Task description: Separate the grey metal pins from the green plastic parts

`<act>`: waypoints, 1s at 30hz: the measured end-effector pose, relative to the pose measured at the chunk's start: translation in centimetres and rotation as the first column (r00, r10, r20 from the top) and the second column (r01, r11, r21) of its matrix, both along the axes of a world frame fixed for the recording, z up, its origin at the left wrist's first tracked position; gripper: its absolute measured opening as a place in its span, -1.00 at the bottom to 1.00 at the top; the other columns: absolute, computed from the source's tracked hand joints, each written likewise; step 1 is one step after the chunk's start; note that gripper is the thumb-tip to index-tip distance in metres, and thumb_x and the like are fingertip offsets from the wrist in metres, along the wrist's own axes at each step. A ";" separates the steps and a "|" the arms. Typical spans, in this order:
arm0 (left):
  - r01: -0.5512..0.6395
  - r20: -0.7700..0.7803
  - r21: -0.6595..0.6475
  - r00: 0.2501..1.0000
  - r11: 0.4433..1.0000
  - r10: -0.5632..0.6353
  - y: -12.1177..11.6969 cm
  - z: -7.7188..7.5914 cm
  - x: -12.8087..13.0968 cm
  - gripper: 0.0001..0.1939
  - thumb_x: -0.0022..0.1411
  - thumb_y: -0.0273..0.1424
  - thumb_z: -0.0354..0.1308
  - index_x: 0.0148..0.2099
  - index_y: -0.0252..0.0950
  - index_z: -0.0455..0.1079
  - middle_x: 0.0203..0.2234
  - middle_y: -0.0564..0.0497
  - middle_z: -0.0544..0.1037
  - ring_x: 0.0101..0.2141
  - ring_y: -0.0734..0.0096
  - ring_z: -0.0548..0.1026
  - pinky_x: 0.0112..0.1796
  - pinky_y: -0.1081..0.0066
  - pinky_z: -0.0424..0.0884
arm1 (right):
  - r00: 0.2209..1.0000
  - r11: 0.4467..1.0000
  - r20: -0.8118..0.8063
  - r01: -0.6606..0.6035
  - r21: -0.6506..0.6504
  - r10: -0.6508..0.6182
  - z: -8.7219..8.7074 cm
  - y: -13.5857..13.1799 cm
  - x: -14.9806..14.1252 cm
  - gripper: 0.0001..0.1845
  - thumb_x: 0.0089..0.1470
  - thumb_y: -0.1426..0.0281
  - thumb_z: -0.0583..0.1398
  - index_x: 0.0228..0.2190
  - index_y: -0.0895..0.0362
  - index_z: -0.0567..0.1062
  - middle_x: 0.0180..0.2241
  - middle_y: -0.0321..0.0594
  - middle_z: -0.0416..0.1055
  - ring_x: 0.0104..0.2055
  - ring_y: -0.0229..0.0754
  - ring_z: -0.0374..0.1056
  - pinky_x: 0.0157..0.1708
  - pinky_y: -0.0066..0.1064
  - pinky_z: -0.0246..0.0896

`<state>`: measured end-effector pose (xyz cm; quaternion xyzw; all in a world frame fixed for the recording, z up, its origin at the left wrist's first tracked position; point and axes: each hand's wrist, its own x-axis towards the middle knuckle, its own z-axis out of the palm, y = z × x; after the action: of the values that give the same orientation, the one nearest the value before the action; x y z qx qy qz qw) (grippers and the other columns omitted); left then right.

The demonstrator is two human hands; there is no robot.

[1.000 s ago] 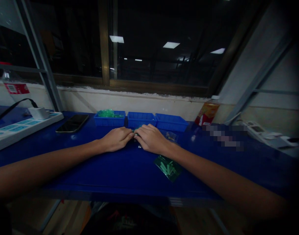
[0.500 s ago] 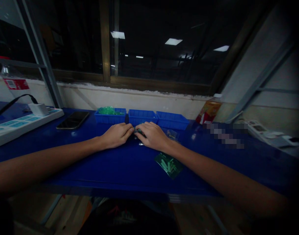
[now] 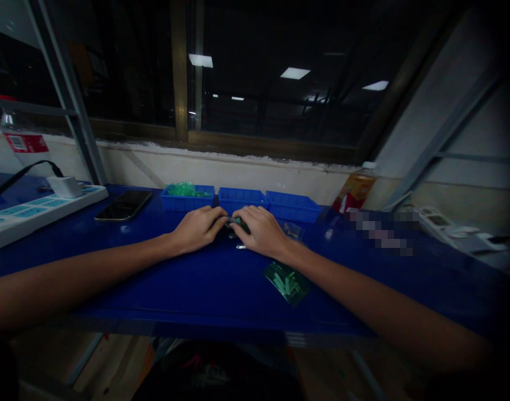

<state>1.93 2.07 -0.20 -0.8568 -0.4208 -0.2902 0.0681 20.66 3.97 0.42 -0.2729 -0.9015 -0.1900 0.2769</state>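
Note:
My left hand (image 3: 199, 229) and my right hand (image 3: 261, 233) meet over the blue table, fingertips nearly touching. Both are closed in a pinch on what looks like a small green plastic bag (image 3: 239, 221), mostly covered by the fingers. Just below the fingertips lies a small shiny metal piece (image 3: 240, 246). Behind my right wrist a clear bag with small parts (image 3: 292, 229) rests on the table. A green bag of pale plugs or sticks (image 3: 286, 283) lies flat below my right forearm.
At the back stand a blue bin with green bags (image 3: 187, 196) and two more blue bins, the middle one (image 3: 243, 201) and the right one (image 3: 294, 209). A phone (image 3: 123, 205) and a power strip (image 3: 49, 210) lie left. A drink bottle (image 3: 355, 189) stands at the back right.
The fingertips of both hands have shifted slightly, and a little more of the green bag shows between them. Other things lie where they were.

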 end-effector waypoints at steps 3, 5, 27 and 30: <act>-0.022 -0.040 0.016 0.999 1.000 0.023 0.3 -0.1 0.0 -0.70 0.29 -0.33 -0.20 -0.16 -0.35 0.31 -0.33 -0.07 0.46 -0.27 0.32 0.39 -0.22 0.31 0.33 | 1.000 0.999 0.005 0.000 0.040 0.000 0.1 0.5 0.2 -0.77 0.11 0.33 -0.01 -0.32 0.17 0.37 -0.38 -0.16 0.36 -0.31 -0.17 0.20 -0.30 -0.35 -0.01; -0.038 -0.079 0.032 0.996 0.999 0.041 0.6 -0.4 0.0 -0.68 0.28 -0.31 -0.17 -0.08 -0.36 0.30 -0.25 -0.10 0.44 -0.21 0.29 0.37 -0.16 0.29 0.29 | 0.999 0.997 -0.028 0.042 0.062 -0.041 0.1 1.4 0.7 -0.78 0.10 0.33 0.00 -0.33 0.17 0.38 -0.39 -0.16 0.36 -0.31 -0.16 0.20 -0.31 -0.34 0.00; 0.077 0.073 0.005 0.994 0.997 -0.077 0.3 -1.0 0.2 -0.65 0.20 -0.57 -0.10 0.05 -0.30 0.11 -0.19 -0.07 0.29 -0.21 0.36 0.38 -0.19 0.34 0.37 | 0.927 0.930 -0.150 0.359 0.077 -0.345 -0.3 6.1 3.7 -0.74 0.07 0.31 0.03 -0.31 0.18 0.43 -0.32 -0.07 0.33 -0.22 -0.04 0.19 -0.28 -0.25 0.05; 0.115 0.113 0.052 0.986 0.992 -0.120 0.0 -0.8 0.5 -0.66 0.22 -0.57 -0.11 0.05 -0.31 0.10 -0.23 -0.05 0.31 -0.22 0.39 0.37 -0.18 0.35 0.37 | 0.958 0.960 -0.116 0.270 0.068 -0.262 0.4 4.0 2.8 -0.76 0.08 0.34 0.02 -0.30 0.18 0.41 -0.32 -0.09 0.34 -0.22 -0.06 0.18 -0.27 -0.26 0.03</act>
<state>2.43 2.07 -1.01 -0.8600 -0.3662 -0.3523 0.0456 23.43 7.93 0.82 -0.3896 -0.8320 -0.2480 0.3074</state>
